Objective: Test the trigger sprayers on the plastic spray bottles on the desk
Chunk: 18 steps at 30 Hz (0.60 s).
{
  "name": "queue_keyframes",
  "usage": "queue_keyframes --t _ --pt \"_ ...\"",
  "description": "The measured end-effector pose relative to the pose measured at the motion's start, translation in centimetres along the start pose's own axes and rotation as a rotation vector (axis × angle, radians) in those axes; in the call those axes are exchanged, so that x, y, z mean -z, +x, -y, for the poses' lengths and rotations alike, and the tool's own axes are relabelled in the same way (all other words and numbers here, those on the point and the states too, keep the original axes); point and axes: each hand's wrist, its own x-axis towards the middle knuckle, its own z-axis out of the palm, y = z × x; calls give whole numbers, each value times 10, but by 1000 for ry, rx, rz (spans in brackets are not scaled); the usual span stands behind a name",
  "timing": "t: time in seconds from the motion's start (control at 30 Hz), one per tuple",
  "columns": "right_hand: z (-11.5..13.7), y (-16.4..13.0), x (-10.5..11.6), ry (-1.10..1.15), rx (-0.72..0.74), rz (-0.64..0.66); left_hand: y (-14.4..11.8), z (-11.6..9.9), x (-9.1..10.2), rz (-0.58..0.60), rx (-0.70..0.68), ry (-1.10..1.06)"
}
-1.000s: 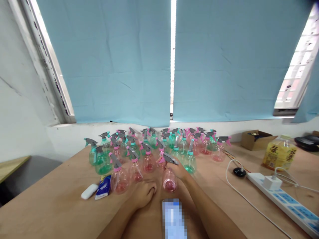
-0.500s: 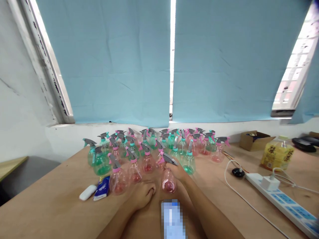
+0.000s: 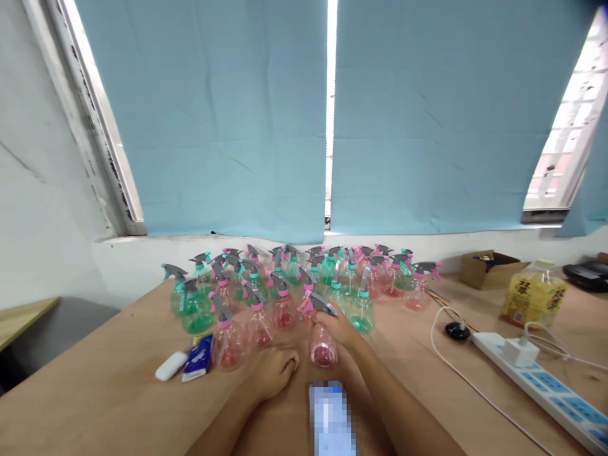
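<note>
Pink and green bottles before you
Your right hand (image 3: 338,329) grips a clear pink spray bottle (image 3: 323,347), grey trigger; blue curtains (image 3: 213,114) behind.

Spray bottle (image 3: 323,347) — glossy clear pink plastic — on matt wooden table (image 3: 109,392).

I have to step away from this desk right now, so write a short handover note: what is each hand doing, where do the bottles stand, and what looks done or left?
Right hand: wrapped around the neck of a pink spray bottle, which stands on the wooden table just in front of the person.
Left hand: lies flat on the table beside that bottle, holding nothing.
Other spray bottles, pink and green, stand upright in a crowd behind, all with trigger heads on.
Done: every bottle in view is capped.
Left: cannot tell from this view; only the held bottle is apart from the crowd.
</note>
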Motion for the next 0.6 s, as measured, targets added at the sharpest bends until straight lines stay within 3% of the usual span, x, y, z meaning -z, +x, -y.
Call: queue_keyframes --t 0.43,0.6 --pt "-1 1 -4 -18 28 -28 -1 -4 3 0 -8 -10" --pt "-5 -10 -6 -157 31 -194 0 -2 1 1 -8 -8"
